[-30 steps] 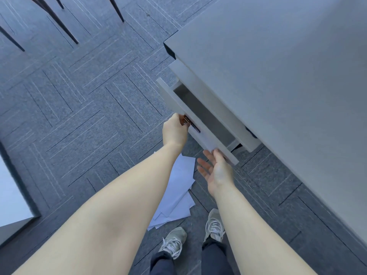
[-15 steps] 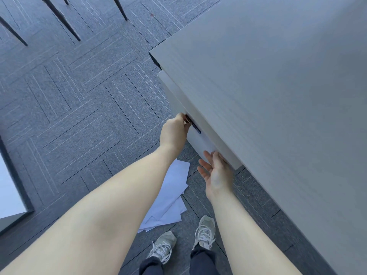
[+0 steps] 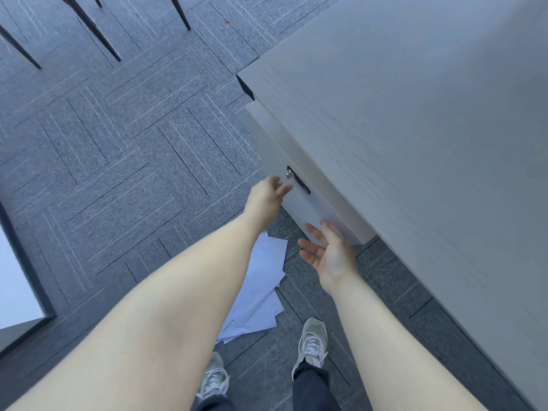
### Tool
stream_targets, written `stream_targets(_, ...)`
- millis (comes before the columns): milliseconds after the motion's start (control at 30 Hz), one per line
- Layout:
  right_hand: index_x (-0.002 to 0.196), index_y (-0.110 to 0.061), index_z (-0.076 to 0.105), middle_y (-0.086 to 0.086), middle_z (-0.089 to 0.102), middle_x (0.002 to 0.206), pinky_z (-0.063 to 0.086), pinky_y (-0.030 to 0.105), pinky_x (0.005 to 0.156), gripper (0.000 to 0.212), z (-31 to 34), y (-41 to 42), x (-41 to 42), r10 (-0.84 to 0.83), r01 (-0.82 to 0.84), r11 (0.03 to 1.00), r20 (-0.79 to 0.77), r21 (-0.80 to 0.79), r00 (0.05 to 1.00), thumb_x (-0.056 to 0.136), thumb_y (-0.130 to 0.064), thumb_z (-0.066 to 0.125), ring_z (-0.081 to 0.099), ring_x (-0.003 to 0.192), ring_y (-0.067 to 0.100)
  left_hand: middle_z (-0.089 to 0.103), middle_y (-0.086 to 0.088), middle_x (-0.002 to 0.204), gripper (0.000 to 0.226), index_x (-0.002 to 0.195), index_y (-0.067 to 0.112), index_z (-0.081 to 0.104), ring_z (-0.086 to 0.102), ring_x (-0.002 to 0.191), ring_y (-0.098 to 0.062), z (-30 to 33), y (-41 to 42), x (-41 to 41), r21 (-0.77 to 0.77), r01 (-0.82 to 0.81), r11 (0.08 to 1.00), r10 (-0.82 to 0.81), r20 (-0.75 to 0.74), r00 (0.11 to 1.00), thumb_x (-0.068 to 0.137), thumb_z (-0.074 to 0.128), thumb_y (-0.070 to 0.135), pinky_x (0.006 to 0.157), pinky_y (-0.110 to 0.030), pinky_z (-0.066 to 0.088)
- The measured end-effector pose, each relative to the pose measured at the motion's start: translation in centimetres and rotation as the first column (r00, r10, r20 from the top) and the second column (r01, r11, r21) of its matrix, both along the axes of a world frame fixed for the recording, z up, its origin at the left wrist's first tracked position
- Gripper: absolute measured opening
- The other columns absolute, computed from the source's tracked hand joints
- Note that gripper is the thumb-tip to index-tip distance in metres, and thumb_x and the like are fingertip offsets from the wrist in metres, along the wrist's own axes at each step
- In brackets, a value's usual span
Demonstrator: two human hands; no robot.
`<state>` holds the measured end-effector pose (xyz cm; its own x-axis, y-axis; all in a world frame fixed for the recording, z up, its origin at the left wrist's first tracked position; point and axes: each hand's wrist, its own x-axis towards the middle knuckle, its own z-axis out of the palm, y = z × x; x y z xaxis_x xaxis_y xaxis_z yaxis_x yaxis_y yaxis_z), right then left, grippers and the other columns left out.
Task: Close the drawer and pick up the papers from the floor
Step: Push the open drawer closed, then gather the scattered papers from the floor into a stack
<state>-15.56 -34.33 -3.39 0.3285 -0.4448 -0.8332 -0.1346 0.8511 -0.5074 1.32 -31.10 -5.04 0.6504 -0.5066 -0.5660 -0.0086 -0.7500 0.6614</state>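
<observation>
The pale grey drawer [image 3: 314, 200] sits pushed in under the desk top, its dark handle and small lock showing on the front. My left hand [image 3: 267, 197] hovers just left of the handle, fingers apart, touching nothing. Below the drawer's lower corner, my right hand [image 3: 329, 256] is held palm up with fingers spread, a little off the drawer front. Several white papers [image 3: 258, 289] lie fanned on the carpet between my forearms; my left arm covers their left part.
The grey desk [image 3: 415, 129] fills the right side. Dark chair legs [image 3: 95, 31] stand at the top left. A white panel with a dark frame [image 3: 17, 286] sits at the left edge. My shoes [image 3: 311, 339] stand on the carpet by the papers.
The drawer slid from open to fully in. My left hand let go of the handle and both hands drew back slightly from the drawer front.
</observation>
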Motion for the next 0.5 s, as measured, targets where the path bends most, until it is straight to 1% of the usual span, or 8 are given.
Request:
stream_targets(33, 0.11, -0.025, 0.056, 0.003, 0.072, 0.105, 0.052, 0.03, 0.06, 0.015, 0.1, 0.4, 0.2, 0.035, -0.035, 0.999, -0.016, 0.001, 0.999, 0.098, -0.031, 0.051, 0.065, 0.072, 0.022, 0.064, -0.015, 0.128, 0.05, 0.133, 0.007, 0.052, 0.065, 0.11, -0.03, 0.0, 1.4, -0.4, 0.024, -0.024, 0.999, 0.025, -0.032, 0.999, 0.091, 0.059, 0.033, 0.095, -0.043, 0.051)
stream_targets(67, 0.112, -0.022, 0.057, 0.005, 0.072, 0.102, 0.051, 0.03, 0.06, 0.017, 0.2, 0.9, 0.3, 0.076, -0.076, 0.997, -0.041, -0.001, 0.996, 0.098, -0.029, 0.051, 0.064, 0.07, 0.022, 0.062, -0.014, 0.132, 0.052, 0.137, 0.007, 0.048, 0.062, 0.115, -0.03, -0.1, 3.4, -0.8, 0.057, -0.033, 0.998, 0.035, -0.043, 0.998, 0.092, 0.058, 0.031, 0.098, -0.039, 0.048)
stream_targets(100, 0.115, -0.019, 0.057, 0.006, 0.072, 0.1, 0.051, 0.03, 0.059, 0.021, 0.2, 1.6, 0.6, 0.117, -0.117, 0.993, -0.072, -0.005, 0.991, 0.098, -0.028, 0.05, 0.063, 0.07, 0.021, 0.061, -0.013, 0.133, 0.05, 0.138, 0.008, 0.046, 0.06, 0.117, -0.03, -0.4, 5.8, -1.2, 0.089, -0.031, 0.996, 0.034, -0.039, 0.999, 0.093, 0.056, 0.029, 0.096, -0.036, 0.047)
stream_targets(167, 0.118, -0.016, 0.058, 0.008, 0.07, 0.101, 0.05, 0.03, 0.059, 0.025, 0.1, 3.4, 1.3, 0.17, -0.172, 0.985, -0.131, -0.003, 0.977, 0.097, -0.026, 0.05, 0.061, 0.069, 0.021, 0.061, -0.011, 0.131, 0.047, 0.138, 0.012, 0.046, 0.062, 0.111, -0.031, -1.1, 11.2, -1.2, 0.143, -0.049, 0.989, 0.058, -0.062, 0.996, 0.095, 0.05, 0.032, 0.089, -0.035, 0.049)
stream_targets(267, 0.115, -0.013, 0.059, 0.011, 0.068, 0.103, 0.048, 0.031, 0.059, 0.023, -0.8, 7.4, 2.7, 0.189, -0.194, 0.981, -0.187, -0.008, 0.964, 0.097, -0.024, 0.05, 0.06, 0.068, 0.022, 0.063, -0.003, 0.123, 0.045, 0.134, 0.018, 0.048, 0.066, 0.101, -0.026, -2.5, 18.2, 0.2, 0.188, -0.088, 0.978, 0.111, -0.116, 0.987, 0.094, 0.045, 0.037, 0.084, -0.039, 0.053)
stream_targets(333, 0.119, -0.01, 0.058, 0.012, 0.068, 0.104, 0.05, 0.032, 0.059, 0.027, -2.1, 10.8, 3.6, 0.183, -0.193, 0.981, -0.235, -0.022, 0.955, 0.097, -0.025, 0.05, 0.06, 0.07, 0.024, 0.064, -0.002, 0.122, 0.044, 0.131, 0.018, 0.051, 0.065, 0.103, -0.025, -4.1, 21.9, 1.7, 0.199, -0.086, 0.976, 0.12, -0.167, 0.979, 0.092, 0.045, 0.036, 0.085, -0.04, 0.054)
stream_targets(400, 0.12, -0.01, 0.058, 0.013, 0.068, 0.105, 0.05, 0.032, 0.059, 0.028, -4.6, 14.3, 4.5, 0.145, -0.162, 0.986, -0.282, -0.039, 0.948, 0.098, -0.025, 0.048, 0.06, 0.07, 0.024, 0.065, -0.005, 0.121, 0.041, 0.127, 0.016, 0.055, 0.064, 0.107, -0.028, -6.6, 25.2, 3.6, 0.228, -0.034, 0.973, 0.083, -0.211, 0.974, 0.091, 0.046, 0.034, 0.091, -0.042, 0.053)
stream_targets(500, 0.12, -0.011, 0.057, 0.013, 0.068, 0.106, 0.051, 0.03, 0.057, 0.028, -10.2, 19.7, 5.4, 0.107, -0.125, 0.992, -0.346, -0.031, 0.932, 0.098, -0.025, 0.047, 0.062, 0.071, 0.024, 0.066, -0.007, 0.12, 0.038, 0.123, 0.014, 0.06, 0.064, 0.106, -0.028, -11.5, 29.2, 6.4, 0.283, 0.093, 0.955, -0.029, -0.222, 0.975, 0.091, 0.051, 0.032, 0.088, -0.039, 0.053)
